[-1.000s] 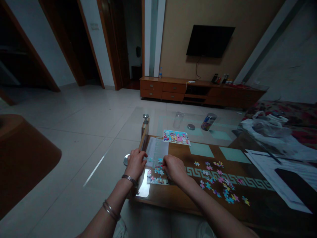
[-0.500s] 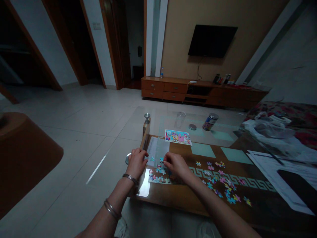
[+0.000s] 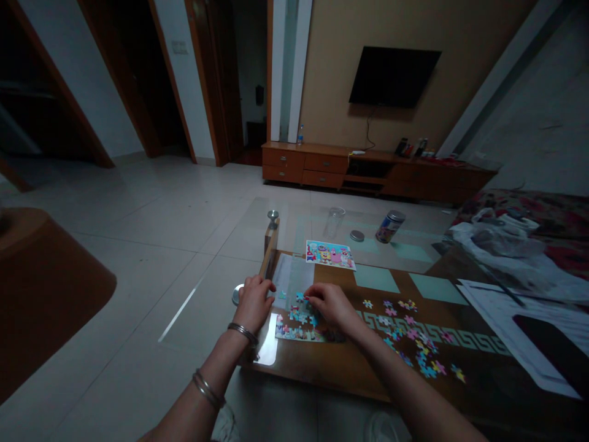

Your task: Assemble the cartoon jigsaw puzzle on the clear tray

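My right hand (image 3: 332, 304) is closed in a pinch over the table, its fingertips on a small blue jigsaw puzzle piece (image 3: 300, 296). Just below it lies a partly joined jigsaw puzzle (image 3: 294, 333), with its bottom strip and some light-blue pieces linked above. My left hand (image 3: 254, 301) rests at the table's left end, holding nothing, thumb and fingers apart. A single pale-green puzzle piece (image 3: 282, 295) lies close to its fingertips. Several loose puzzle pieces (image 3: 426, 347) are scattered right of my right hand. Beyond the hands is a colourful cartoon picture card (image 3: 330, 255).
On the glass table top (image 3: 299, 356) stand a clear jar (image 3: 334, 221) and a printed can (image 3: 390, 226), with a round lid (image 3: 357, 236) between them. To the right are papers (image 3: 501, 325), a dark flat object (image 3: 550, 344) and a plastic bag (image 3: 501, 245).
My right hand has shifted slightly right and its fingers have turned a little, showing more of the blue pieces beneath. My left hand has stayed where it was.
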Tool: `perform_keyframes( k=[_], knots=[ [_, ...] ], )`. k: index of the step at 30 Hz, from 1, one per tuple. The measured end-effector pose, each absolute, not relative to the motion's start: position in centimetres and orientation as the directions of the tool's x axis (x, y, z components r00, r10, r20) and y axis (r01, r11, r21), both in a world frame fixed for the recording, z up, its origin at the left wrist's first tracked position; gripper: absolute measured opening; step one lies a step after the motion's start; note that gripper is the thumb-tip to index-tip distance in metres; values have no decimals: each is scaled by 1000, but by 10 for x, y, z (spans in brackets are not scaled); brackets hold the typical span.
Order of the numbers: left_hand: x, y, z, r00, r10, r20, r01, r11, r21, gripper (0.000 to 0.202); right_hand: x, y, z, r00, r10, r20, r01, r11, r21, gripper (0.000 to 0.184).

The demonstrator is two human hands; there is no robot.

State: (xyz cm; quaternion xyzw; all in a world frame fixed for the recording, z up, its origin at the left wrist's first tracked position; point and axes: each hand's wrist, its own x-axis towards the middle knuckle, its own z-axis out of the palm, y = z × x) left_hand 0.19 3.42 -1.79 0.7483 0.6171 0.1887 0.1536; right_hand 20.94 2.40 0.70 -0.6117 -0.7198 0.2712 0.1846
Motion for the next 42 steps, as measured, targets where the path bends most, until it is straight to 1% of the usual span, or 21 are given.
perform_keyframes(
  k=[4,9,11,15,17,21,29,34,39,42],
  knots=[
    [7,31,-17,216,969,115,836,-245,490,15,210,22,10,-220,972,-81,838,146,-525,12],
    [17,27,-15,289,954,79,825,-290,485,14,209,20,12,-152,968,-200,906,56,-419,14],
    [18,26,-14,288,955,69,830,-285,479,13,207,18,12,-155,972,-178,925,80,-372,17],
    [17,26,-15,280,957,79,829,-282,484,11,195,12,13,-241,963,-120,914,184,-362,21],
    [16,26,-16,271,959,83,830,-276,484,11,187,8,15,-267,958,-106,916,218,-337,25],
    [15,26,-16,258,962,94,835,-271,480,13,176,1,19,-253,962,-106,936,216,-277,26],
    [15,27,-15,249,963,105,819,-267,509,13,175,3,16,-266,956,-123,919,214,-330,20],
    [16,27,-15,250,965,85,805,-256,536,12,177,4,10,-284,954,-93,907,235,-350,28],
    [17,26,-11,287,953,99,756,-289,588,6,180,8,6,-280,953,-111,909,226,-351,13],
    [18,26,-9,327,940,102,727,-319,608,11,182,12,4,-265,955,-133,907,200,-370,12]
  ],
)
